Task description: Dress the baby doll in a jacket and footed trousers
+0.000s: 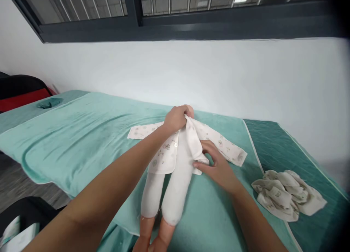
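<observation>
A baby doll (177,186) with a white cloth body lies on its back on the bed, its feet towards me and its head mostly hidden behind my left hand. It wears a white baby jacket (164,153) with small printed figures, the front open and both sleeves spread out sideways. My left hand (177,117) is closed on the jacket's collar at the doll's neck. Lower down, my right hand (217,164) pinches the edge of the folded-back front panel between thumb and fingers.
A teal sheet (95,135) covers the bed. Crumpled pale clothing (287,193) lies at the right. The wall (218,73) and a barred window (175,22) rise behind. A black and red bag (23,93) stands far left; a dark chair (30,212) is lower left.
</observation>
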Tool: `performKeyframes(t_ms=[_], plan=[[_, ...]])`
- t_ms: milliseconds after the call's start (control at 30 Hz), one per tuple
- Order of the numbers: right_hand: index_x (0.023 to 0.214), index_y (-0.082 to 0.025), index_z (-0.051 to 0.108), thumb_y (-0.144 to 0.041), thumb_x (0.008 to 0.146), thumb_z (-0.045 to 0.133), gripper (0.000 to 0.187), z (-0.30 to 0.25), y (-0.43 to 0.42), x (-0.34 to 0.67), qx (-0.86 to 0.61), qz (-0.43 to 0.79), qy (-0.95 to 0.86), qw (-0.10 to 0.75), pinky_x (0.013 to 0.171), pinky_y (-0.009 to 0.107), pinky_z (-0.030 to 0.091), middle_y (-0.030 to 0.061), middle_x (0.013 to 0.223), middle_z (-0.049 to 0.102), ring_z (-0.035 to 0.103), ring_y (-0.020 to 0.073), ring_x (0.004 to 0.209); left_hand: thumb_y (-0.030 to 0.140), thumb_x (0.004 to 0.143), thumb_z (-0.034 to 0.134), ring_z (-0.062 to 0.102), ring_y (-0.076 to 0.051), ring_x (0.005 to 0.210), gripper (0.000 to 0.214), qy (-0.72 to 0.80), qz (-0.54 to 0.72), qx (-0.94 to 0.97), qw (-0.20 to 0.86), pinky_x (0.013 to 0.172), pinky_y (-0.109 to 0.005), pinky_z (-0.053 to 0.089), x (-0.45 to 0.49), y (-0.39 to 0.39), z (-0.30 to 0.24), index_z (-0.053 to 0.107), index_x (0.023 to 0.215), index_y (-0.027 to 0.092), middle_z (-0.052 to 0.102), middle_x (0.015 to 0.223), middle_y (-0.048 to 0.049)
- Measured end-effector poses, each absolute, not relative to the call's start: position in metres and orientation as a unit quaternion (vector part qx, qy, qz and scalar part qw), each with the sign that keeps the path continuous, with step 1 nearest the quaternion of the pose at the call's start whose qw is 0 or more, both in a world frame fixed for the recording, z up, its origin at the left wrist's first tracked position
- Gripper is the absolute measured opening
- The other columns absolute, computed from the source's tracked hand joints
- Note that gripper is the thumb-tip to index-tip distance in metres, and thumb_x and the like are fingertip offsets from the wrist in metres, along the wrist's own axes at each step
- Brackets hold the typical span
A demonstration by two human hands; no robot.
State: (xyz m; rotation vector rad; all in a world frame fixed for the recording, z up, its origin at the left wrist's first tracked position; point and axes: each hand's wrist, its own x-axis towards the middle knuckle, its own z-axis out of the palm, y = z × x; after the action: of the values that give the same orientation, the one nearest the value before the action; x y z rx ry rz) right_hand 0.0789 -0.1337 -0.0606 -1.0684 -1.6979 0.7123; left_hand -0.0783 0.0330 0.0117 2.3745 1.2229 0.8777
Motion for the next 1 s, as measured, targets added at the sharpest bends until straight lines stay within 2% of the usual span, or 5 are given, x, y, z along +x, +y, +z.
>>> performKeyframes(t_ms=[300,467,700,833,1000], plan=[[0.133,-0.032,0.055,-0.016,0.096,0.051,0.041,-0.073,-0.148,0.055,-0.396,0.151,-0.796,0.431,0.117,0.05,0.031,0.0038,0.14,0.055,0.035,0.0252,0.142,0.038,0.093,0.048,0.06,-0.019,0.099,0.02,0.436,0.422,0.742,0.284,0.091,-0.035,0.046,-0.106,-0.007,-0.005,0.058,0.1,0.021,0.066,0.106,-0.0056],[0.131,-0.031,0.053,-0.008,0.096,0.044,0.042,-0.086,-0.165,0.037,-0.401,0.134,-0.784,0.455,0.118,0.054,0.029,0.0041,0.139,0.058,0.042,0.0228,0.14,0.027,0.076,0.067,0.055,-0.027,0.112,0.036,0.471,0.352,0.75,0.302,0.093,-0.04,0.045,-0.099,-0.019,0.004,0.056,0.11,0.021,0.059,0.122,-0.0103],[0.122,-0.025,0.057,-0.017,0.093,0.052,0.031,-0.103,-0.185,0.035,-0.596,0.09,-0.615,0.508,0.088,0.041,0.052,0.0083,0.118,0.06,0.058,0.0225,0.108,0.0,0.071,0.048,0.056,-0.021,0.116,0.048,0.4,0.424,0.713,0.39,0.098,-0.036,0.045,-0.116,-0.034,-0.007,0.058,0.113,0.022,0.057,0.125,-0.0076],[0.094,-0.022,0.059,-0.014,0.09,0.051,0.013,-0.103,-0.194,0.034,-0.582,0.081,-0.608,0.533,0.071,0.032,0.048,0.0028,0.093,0.059,0.057,0.0171,0.084,0.002,0.074,0.05,0.054,-0.021,0.116,0.041,0.397,0.436,0.734,0.337,0.101,-0.037,0.044,-0.134,-0.064,-0.016,0.058,0.108,0.023,0.055,0.12,-0.0064],[0.095,-0.022,0.058,-0.015,0.088,0.052,0.011,-0.104,-0.213,0.023,-0.601,0.085,-0.614,0.506,0.062,0.029,0.042,0.0012,0.088,0.057,0.051,0.0142,0.069,0.015,0.08,0.059,0.047,-0.023,0.125,0.022,0.427,0.432,0.747,0.27,0.107,-0.041,0.039,-0.149,-0.092,-0.033,0.054,0.1,0.022,0.051,0.127,-0.0084]])
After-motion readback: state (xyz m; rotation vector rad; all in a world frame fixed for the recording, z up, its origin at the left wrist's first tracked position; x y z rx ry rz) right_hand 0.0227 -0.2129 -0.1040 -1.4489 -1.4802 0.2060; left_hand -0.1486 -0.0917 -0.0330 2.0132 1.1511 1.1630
